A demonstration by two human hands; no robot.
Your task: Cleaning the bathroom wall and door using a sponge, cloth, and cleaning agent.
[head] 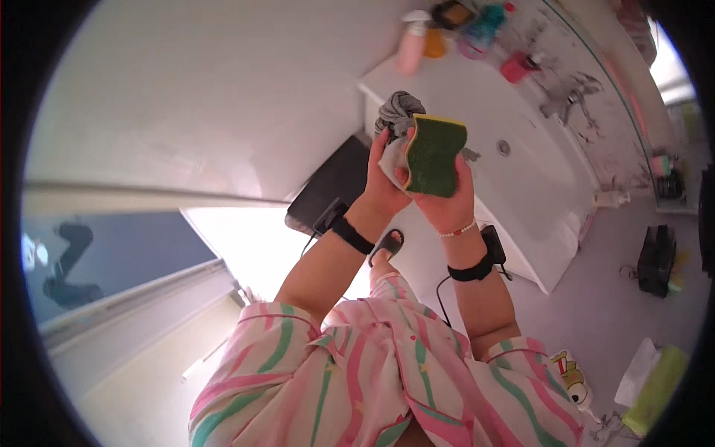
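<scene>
My right hand [455,207] grips a scouring sponge [437,156], its dark green scrubbing face showing and a thin yellow edge along the top. Close against it on the left, my left hand [382,179] holds a bunched grey cloth [399,112]. A pale piece of material [394,159] lies between the two hands; I cannot tell what it is. Both hands are raised beside a white washbasin [536,184] with a round drain [503,147]. A metal faucet [564,106] stands at the basin's back edge.
On the basin's far ledge are a pink pump bottle [410,50], a teal bottle [489,25] and a red-pink container [518,67]. A black bin-like object [332,184] stands left of the basin. A black bag [657,261] and a green packet [656,391] are at the right.
</scene>
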